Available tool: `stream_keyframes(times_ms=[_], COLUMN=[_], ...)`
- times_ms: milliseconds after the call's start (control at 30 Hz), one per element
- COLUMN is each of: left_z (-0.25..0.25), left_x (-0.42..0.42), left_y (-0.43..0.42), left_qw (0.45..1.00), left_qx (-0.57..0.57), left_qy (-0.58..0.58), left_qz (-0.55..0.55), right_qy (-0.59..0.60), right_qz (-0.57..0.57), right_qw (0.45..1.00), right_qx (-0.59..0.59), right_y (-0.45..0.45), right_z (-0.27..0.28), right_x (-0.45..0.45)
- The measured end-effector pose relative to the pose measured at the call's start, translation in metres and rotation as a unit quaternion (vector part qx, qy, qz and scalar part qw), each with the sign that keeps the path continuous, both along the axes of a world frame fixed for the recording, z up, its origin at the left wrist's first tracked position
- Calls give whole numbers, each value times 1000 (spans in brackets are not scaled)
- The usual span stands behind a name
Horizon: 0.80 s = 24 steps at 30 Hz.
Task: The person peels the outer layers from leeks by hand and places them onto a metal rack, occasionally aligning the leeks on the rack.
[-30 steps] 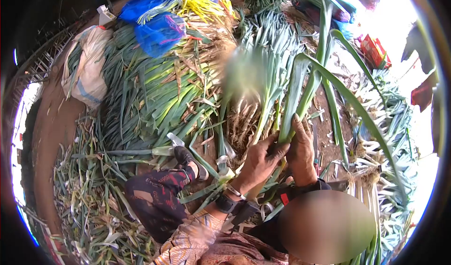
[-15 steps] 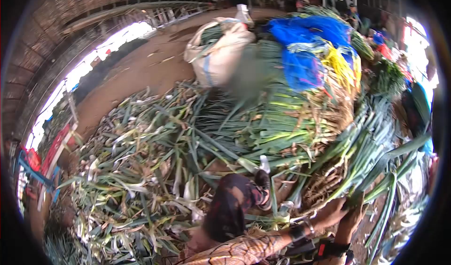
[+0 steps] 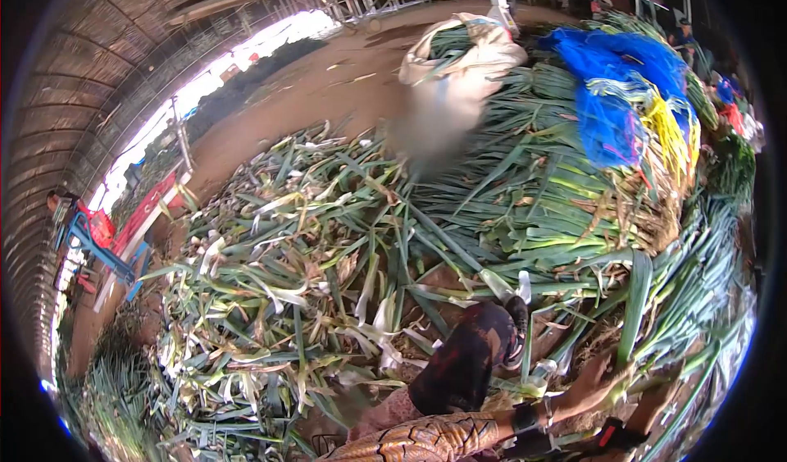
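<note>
My left hand (image 3: pixel 592 386), below a patterned sleeve and a dark wristband, is closed around the lower part of a leek (image 3: pixel 635 306) at the lower right. The leek's broad green leaf stands up above the fingers. Close beside it on the right is my right hand (image 3: pixel 658 395), with a black and red band at the wrist; its fingers are blurred and partly hidden among the leaves. Just beyond both hands lies a heap of leeks (image 3: pixel 697 273), their roots toward me.
Leek trimmings (image 3: pixel 246 298) cover the ground at left. Stacked leeks (image 3: pixel 525 183) lie ahead, partly under blue netting (image 3: pixel 627 68) with yellow strands (image 3: pixel 674 130). A pale sack (image 3: pixel 500 52) holding leeks stands behind. My bent knee (image 3: pixel 455 355) is left of my hands. A blue chair (image 3: pixel 98 245) stands far left.
The view has swung left, so everything sits farther right. The leek at my left hand now points upward rather than slanting off to the right. My hands have stayed close together.
</note>
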State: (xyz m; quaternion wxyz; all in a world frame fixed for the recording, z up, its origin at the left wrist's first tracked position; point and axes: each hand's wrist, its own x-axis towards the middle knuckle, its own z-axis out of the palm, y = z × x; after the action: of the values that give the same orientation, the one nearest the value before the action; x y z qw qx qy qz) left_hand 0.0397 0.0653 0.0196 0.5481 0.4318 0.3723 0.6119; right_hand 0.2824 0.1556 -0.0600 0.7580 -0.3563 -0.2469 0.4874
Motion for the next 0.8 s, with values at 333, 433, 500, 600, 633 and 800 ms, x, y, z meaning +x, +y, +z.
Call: stream_keyframes(times_ms=[333, 433, 500, 600, 633, 800], left_z=[-48, -39, 8, 39, 39, 25], left_x=[-91, -151, -221, -311, -344, -499], left_y=[-59, -80, -98, -118, -129, -200], left_qw=[993, 999, 996, 989, 982, 825], left_qx=[-37, -33, -28, -26, -63, 6], left_qy=[60, -10, -81, -105, -39, -95], left_qz=[-93, -11, -25, 102, 173, 558], right_qy=[-41, -48, -57, -64, -67, -77], right_qz=[-2, 8, 12, 22, 23, 34], right_qw=[998, 998, 997, 997, 996, 995], right_qx=[-38, -42, -44, -47, -49, -50], right_y=[16, 20, 24, 27, 32, 38], right_z=[59, 69, 75, 85, 88, 101], right_x=[-45, -58, -67, -82, -85, -100])
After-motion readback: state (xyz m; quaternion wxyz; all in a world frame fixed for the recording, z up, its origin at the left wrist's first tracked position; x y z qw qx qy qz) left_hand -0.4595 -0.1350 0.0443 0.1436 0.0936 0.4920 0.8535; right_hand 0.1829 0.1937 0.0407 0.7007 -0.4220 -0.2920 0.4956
